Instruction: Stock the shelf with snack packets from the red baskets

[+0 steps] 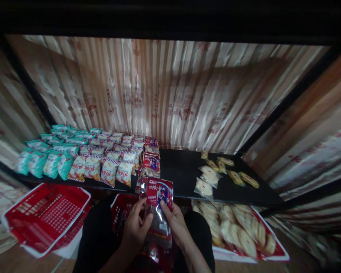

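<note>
Both of my hands hold a red snack packet (159,197) with a clear lower half, upright in front of the black shelf (182,170). My left hand (136,223) grips its left edge with the thumb on the front. Fingers of my right hand (176,222) pinch its right side. More red packets (151,161) stand in a row on the shelf just behind it. Below my hands lies a red basket (122,210) with further packets.
Teal packets (45,161) and red-striped white packets (108,167) fill the shelf's left. Clear bags of pale pastries (207,178) and yellow bars (238,176) lie on its right. An empty red basket (45,216) sits left; another red basket (275,250), holding pastries, sits right.
</note>
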Available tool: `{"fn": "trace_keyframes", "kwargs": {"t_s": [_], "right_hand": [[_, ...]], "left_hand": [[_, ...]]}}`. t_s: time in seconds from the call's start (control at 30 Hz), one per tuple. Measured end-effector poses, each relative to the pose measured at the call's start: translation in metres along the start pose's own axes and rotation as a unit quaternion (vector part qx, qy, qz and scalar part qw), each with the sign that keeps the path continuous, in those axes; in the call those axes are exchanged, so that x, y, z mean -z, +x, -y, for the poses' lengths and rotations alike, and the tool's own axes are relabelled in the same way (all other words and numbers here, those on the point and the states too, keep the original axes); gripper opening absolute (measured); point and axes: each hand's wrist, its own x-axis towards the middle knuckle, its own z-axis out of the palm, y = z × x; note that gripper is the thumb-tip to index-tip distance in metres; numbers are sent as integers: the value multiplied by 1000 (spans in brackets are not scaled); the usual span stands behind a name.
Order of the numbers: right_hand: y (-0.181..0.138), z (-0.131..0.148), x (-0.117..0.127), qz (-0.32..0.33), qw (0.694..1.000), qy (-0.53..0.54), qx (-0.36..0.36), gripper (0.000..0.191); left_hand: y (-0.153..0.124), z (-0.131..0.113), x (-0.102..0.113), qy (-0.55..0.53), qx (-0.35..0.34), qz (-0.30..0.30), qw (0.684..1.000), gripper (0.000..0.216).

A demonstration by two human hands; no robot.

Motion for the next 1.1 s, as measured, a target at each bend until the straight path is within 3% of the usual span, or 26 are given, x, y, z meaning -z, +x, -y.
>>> {"fn": "trace_keyframes", "kwargs": {"t_s": [0.23,0.43,0.7,0.8,0.9,1.1], "right_hand": [[14,14,4,-3,998,60,-4,47],[26,6,17,-20,996,70,43,64],[63,12,23,-73,992,9,105,95],[92,23,19,-77,986,-17,145,90],[125,32,15,-88,976,-70,184,74],[189,35,12,-108,950,-186,226,58]], "left_hand": [[20,4,-17,-121,86,15,989,56],[48,-13,-21,-110,79,-18,991,56],[93,-30,-33,-65,59,11,996,61],[117,-42,-33,-5,12,-2,1000,63],[143,-47,-31,67,-55,-27,996,55],[183,-33,-31,158,-78,-25,984,37]]}}
